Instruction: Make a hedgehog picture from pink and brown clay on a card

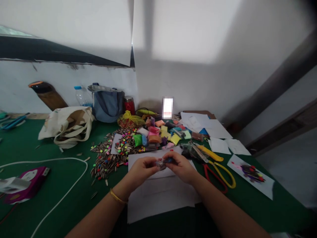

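Over the white paper (160,195), my left hand (142,170) pinches a small crinkled packet (161,164) between thumb and fingers. My right hand (182,165) is closed on the packet's other side, where something dark blue shows at the fingertips. What the packet contains is too small and blurred to make out. Just beyond the hands lies a pile of colourful clay packets (155,138). Sunflower seeds (106,162) mixed with small bright pompoms spread to the left of the paper.
Scissors (223,175) and a yellow cutter (210,153) lie right of my hands. Beyond them rests a decorated card (252,175). A cloth bag (66,125), blue bag (107,104) and red flask (129,105) stand at the back. A white cable (61,195) crosses the left side.
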`<state>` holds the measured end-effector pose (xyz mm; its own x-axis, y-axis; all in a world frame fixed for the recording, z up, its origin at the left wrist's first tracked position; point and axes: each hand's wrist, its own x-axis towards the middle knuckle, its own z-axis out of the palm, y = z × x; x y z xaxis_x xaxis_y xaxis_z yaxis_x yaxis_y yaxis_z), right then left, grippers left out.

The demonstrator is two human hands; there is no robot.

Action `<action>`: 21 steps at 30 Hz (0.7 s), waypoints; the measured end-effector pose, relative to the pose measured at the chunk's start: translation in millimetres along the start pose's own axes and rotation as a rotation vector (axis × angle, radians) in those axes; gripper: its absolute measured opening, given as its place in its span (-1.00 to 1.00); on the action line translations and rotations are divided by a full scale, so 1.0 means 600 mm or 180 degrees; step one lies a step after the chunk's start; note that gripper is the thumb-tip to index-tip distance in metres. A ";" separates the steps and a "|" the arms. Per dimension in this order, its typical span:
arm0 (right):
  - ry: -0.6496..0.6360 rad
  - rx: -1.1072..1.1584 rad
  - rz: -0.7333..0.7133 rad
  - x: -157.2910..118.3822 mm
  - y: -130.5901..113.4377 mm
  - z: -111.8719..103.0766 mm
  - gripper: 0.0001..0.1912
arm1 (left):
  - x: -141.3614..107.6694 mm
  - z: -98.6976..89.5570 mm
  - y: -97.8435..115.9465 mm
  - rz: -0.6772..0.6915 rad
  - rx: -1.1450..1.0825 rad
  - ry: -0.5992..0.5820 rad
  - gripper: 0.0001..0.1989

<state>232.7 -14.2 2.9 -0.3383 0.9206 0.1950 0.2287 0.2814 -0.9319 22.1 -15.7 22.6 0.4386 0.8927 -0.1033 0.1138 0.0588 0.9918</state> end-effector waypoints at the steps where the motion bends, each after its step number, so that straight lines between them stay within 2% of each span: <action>1: 0.0003 0.0060 0.0041 0.000 0.001 0.001 -0.76 | 0.000 -0.001 0.000 0.0000 -0.0049 -0.0013 -0.58; 4: -0.0002 0.0365 0.0244 -0.001 -0.001 0.005 -0.66 | -0.004 0.002 0.003 0.0097 0.0100 -0.0011 -0.59; 6: -0.0181 0.0688 0.0462 -0.002 -0.006 0.007 -0.57 | -0.008 0.006 0.006 0.0273 0.0463 0.0045 -0.63; 9: -0.0459 0.0968 0.0651 -0.001 -0.011 0.009 -0.65 | -0.011 0.012 0.008 0.0668 0.1144 0.0142 -0.74; 14: -0.0206 0.0833 0.0639 0.005 -0.009 0.013 -0.73 | -0.009 0.010 0.002 0.1074 0.1729 0.0228 -0.78; 19: -0.0029 0.0341 0.0524 0.005 -0.006 0.015 -0.75 | -0.008 0.012 -0.003 0.1162 0.1952 0.0246 -0.81; 21: -0.0051 0.0403 0.0599 0.005 -0.008 0.015 -0.74 | -0.009 0.014 -0.002 0.1097 0.1911 0.0232 -0.82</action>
<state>222.7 -15.2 5.0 -0.3152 0.9490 0.0102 0.1732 0.0680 -0.9825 27.5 -24.3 21.2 0.4796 0.8451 0.2363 0.4613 -0.4718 0.7514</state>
